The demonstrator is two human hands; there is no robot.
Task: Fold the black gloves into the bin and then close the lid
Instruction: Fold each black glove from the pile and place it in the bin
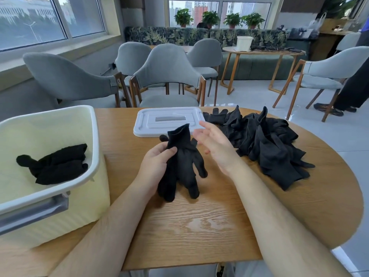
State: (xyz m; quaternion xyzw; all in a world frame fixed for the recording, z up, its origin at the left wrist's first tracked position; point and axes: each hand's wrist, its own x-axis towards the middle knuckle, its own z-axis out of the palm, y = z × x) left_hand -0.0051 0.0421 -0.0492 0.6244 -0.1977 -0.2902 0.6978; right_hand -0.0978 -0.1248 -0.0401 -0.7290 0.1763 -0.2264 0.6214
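My left hand (157,164) grips a black glove (182,166) near its cuff, thumb across the front; the glove's fingers hang down over the wooden table (199,226). My right hand (214,143) hovers just right of the glove with fingers relaxed and holds nothing. A pile of several black gloves (265,144) lies on the table to the right. The pale yellow bin (60,176) stands at the left without its lid, and folded black gloves (56,164) lie inside. The white lid (169,121) lies flat on the table behind the held glove.
Grey chairs (167,74) stand behind the table. A person's legs (351,90) are at the far right. Another table (263,52) with a white container stands farther back near a bench and potted plants.
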